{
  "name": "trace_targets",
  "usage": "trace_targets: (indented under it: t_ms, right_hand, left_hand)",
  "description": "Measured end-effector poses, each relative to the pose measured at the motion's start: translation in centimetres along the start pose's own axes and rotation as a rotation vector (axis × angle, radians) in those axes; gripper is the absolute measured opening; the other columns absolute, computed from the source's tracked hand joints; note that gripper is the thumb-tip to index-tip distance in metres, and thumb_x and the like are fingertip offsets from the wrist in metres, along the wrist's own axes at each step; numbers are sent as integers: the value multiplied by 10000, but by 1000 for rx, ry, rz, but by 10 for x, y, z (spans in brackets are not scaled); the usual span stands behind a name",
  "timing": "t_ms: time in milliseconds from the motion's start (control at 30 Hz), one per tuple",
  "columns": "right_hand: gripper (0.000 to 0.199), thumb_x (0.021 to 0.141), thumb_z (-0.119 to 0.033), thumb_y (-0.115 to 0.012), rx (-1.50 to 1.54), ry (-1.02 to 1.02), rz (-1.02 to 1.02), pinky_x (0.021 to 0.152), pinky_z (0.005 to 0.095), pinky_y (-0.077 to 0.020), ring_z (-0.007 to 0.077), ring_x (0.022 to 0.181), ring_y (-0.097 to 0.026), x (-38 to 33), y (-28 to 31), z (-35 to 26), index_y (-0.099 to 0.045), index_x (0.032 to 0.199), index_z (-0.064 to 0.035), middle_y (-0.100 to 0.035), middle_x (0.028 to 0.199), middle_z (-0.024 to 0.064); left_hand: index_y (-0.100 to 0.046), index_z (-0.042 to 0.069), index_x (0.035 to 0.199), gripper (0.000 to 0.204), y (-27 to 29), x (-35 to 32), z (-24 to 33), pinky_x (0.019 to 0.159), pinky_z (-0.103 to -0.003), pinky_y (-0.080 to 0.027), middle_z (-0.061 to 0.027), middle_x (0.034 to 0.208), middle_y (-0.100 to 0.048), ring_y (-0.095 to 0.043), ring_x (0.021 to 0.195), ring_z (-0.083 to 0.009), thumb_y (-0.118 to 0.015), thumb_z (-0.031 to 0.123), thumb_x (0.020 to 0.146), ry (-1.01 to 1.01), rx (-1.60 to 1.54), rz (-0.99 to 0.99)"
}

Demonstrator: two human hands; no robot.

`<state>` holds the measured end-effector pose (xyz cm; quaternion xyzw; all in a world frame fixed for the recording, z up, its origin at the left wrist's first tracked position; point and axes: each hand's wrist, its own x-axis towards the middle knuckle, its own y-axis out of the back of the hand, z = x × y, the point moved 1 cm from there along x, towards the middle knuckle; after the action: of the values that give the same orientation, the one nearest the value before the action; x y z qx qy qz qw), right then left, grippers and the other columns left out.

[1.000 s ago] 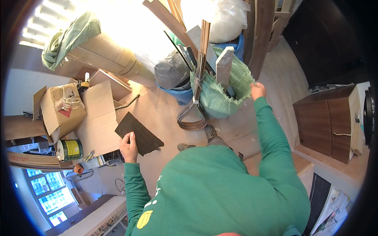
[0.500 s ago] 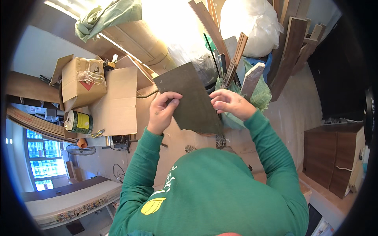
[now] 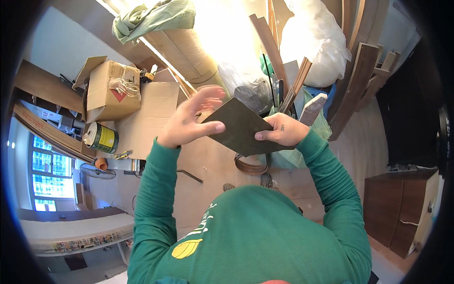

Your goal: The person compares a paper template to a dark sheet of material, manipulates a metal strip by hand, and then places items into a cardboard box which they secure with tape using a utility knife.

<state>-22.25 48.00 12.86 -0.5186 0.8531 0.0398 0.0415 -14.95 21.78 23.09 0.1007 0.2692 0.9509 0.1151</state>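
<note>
holds dark panel [image 3: 242, 128] by right edge in right hand [image 3: 286, 131], with left hand [image 3: 187, 124] spread wide at left corner; looks stiff, light; grips best by opposite edges.

Moved the right hand [image 3: 286, 131] off the green sack [image 3: 322, 128] and onto the dark panel [image 3: 242, 128], clasping its right side; opened the left hand [image 3: 190, 124] wide from its earlier pinch at the panel's left edge
</note>
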Motion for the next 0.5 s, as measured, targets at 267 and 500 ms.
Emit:
trace_targets:
  t_ms: [267,500]
  right_hand:
    - [308,934,-236,-683,-225,55,291,774,339,-522,188,818,-680,6,5,9,-680,1092,29,-730,923,147]
    - [390,970,-297,-670,107,-65,73,904,304,-498,147,987,-645,1,12,34,-651,1188,26,-708,1105,62]
  left_hand:
    - [-568,8,1350,381,-13,15,-9,917,-361,-515,-107,1125,-700,-643,1002,-186,-579,189,1015,288,-43,-395]
    - [-598,-75,1253,373,-33,22,-36,913,-311,-503,-83,1087,-696,-630,1004,-137,-575,222,1028,416,-182,-227]
